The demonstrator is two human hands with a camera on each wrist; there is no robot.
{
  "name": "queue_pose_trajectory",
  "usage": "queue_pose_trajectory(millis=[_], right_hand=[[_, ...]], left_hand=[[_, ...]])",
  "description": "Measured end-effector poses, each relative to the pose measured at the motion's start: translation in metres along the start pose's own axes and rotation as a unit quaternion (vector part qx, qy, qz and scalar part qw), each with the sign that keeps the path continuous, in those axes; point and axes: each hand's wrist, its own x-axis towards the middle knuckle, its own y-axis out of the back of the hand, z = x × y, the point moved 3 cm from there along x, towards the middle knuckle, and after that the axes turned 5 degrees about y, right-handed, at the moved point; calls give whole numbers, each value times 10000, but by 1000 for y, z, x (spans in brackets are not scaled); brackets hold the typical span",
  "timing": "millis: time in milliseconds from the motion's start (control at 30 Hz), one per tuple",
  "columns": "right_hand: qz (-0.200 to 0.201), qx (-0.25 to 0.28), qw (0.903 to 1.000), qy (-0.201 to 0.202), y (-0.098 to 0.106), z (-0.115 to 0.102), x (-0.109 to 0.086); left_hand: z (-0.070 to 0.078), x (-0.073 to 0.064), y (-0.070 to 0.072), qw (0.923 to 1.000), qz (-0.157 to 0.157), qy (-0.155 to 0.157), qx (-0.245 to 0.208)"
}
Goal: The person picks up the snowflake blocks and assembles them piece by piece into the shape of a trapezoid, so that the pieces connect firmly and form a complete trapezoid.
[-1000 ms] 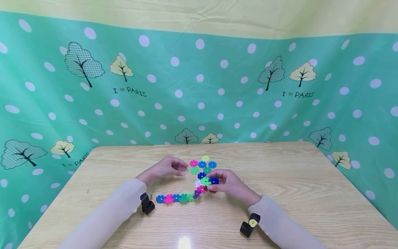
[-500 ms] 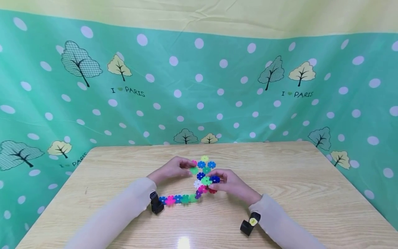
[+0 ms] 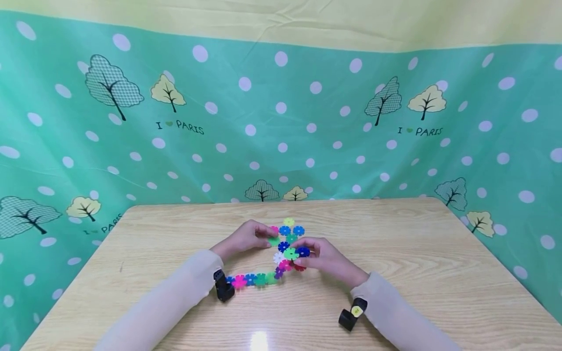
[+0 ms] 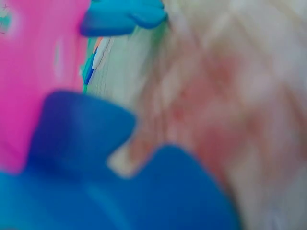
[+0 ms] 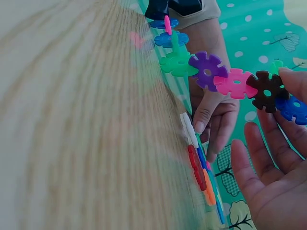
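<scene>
A chain of notched plastic snowflake discs (image 3: 261, 279) in blue, pink, green and purple is in my right hand (image 3: 327, 258). Thumb and fingers pinch its right end, by a dark disc (image 5: 265, 96) and a blue disc (image 5: 293, 109). The chain stretches leftward above the table, toward the left wrist. Behind it, a flat group of snowflake discs (image 3: 285, 230) lies on the table. My left hand (image 3: 248, 236) is at that group's left edge, its fingertips over a pink disc (image 3: 274, 229) and a light green disc (image 3: 274, 241). The left wrist view is a blurred close-up of chain discs (image 4: 81, 139).
The wooden table (image 3: 417, 253) carries the disc group near its middle. A green dotted curtain (image 3: 281, 122) with printed trees hangs behind and beside it. Black wrist cameras (image 3: 224, 286) sit on both sleeves; the left one overlaps the chain's left end.
My left hand has moved right, from beside the flat group onto its pink and light green discs. My right hand keeps holding the chain in nearly the same place.
</scene>
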Motion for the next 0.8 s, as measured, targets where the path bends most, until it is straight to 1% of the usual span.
queue_pose_trajectory(millis=[233,333,533,667,800], right_hand=[[-18,58,10000,10,0,0,0],[-38,46,10000,22,0,1,0],[-15,-13,10000,66,-1,0,-1],[-8,21,10000,49,-3,-1,-1],[24,-11,10000,17,-3,-1,-1]], left_hand=[[-2,0,0,9996,-86,133,225],[-3,-1,0,9993,-138,98,334],[-4,-3,0,9994,-208,37,278],[-3,-5,0,9994,-172,-5,316],[-2,-6,1,9995,-82,20,302]])
